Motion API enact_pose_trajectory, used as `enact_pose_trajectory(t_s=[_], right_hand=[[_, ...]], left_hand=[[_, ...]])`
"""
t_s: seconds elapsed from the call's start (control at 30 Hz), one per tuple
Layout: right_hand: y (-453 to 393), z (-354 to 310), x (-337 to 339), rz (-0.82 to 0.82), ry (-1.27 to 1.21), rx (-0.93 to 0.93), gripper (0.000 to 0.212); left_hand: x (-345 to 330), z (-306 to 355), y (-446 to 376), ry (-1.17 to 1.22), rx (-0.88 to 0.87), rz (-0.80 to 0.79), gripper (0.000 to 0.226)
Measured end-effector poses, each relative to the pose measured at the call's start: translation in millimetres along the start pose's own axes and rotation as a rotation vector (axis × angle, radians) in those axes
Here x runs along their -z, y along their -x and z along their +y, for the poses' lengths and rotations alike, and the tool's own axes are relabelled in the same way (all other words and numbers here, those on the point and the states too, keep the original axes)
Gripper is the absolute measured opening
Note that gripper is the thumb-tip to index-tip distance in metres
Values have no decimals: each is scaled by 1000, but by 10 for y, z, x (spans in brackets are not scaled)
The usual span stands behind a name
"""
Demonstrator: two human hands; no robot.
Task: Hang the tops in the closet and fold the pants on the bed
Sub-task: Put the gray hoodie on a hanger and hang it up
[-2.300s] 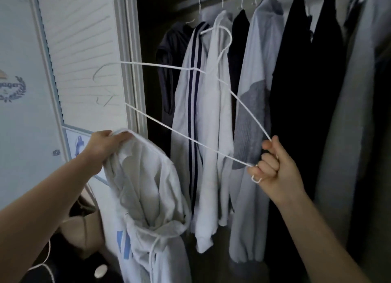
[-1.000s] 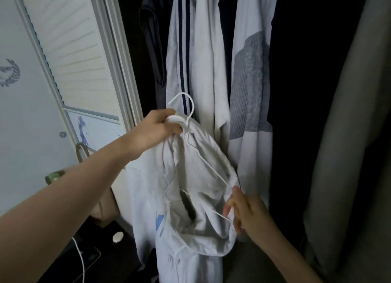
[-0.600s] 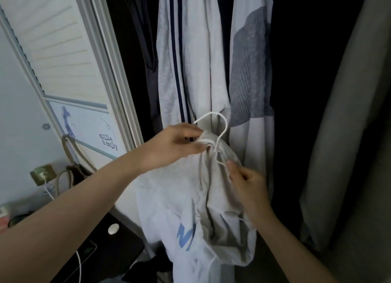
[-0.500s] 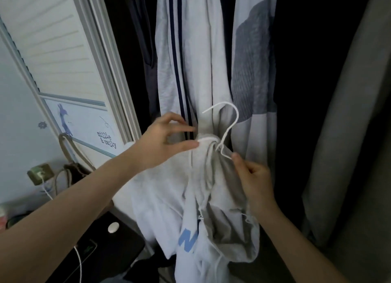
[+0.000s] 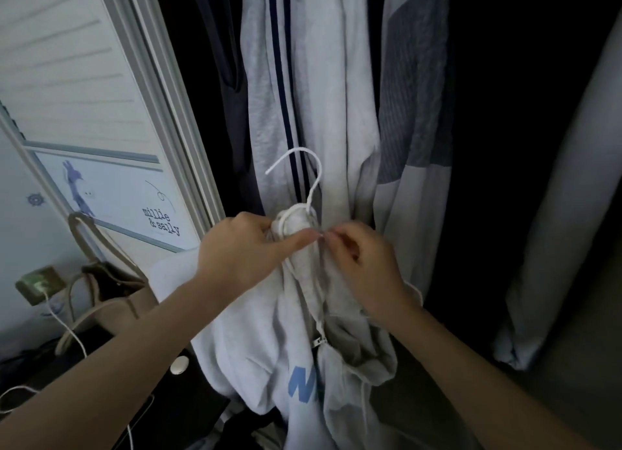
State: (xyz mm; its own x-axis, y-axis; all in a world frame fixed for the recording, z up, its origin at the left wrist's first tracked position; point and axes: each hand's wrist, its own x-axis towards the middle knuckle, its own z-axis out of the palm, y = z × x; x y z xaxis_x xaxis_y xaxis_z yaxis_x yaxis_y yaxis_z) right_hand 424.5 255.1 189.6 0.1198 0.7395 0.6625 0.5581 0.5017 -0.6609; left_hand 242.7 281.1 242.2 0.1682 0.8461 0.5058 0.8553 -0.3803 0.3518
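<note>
A light grey hoodie (image 5: 266, 342) with blue lettering hangs bunched in front of the closet. A white wire hanger (image 5: 309, 176) is threaded into it, and only its hook sticks out above the neck. My left hand (image 5: 242, 247) grips the bunched neck of the hoodie just under the hook. My right hand (image 5: 360, 261) pinches the fabric at the neck from the right side. The hanger's arms are hidden inside the cloth.
Behind hang a white striped top (image 5: 296, 79), a white and grey sweater (image 5: 414, 96) and dark garments (image 5: 505, 146). The white closet door frame (image 5: 161, 96) stands at left. Low on the left sit a beige bag (image 5: 111, 298), a wall outlet (image 5: 38, 284) and a charging cable (image 5: 67, 331).
The hanger went from held bare in my right hand to inside the hoodie. Both hands have since come together at the neck, and my right hand moved up from the hood.
</note>
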Motion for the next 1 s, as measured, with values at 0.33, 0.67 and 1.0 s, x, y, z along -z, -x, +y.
enact_pose_trajectory(t_s=[0.33, 0.67, 1.0], right_hand=[[714, 208, -566, -738, 131, -417, 48], [351, 518, -301, -1106, 315, -338, 32], [-214, 384, 222, -1103, 834, 91, 41]], left_hand=[[141, -376, -133, 78, 261, 57, 82], [537, -924, 24, 316, 274, 161, 78], [716, -1321, 234, 127, 248, 133, 79]])
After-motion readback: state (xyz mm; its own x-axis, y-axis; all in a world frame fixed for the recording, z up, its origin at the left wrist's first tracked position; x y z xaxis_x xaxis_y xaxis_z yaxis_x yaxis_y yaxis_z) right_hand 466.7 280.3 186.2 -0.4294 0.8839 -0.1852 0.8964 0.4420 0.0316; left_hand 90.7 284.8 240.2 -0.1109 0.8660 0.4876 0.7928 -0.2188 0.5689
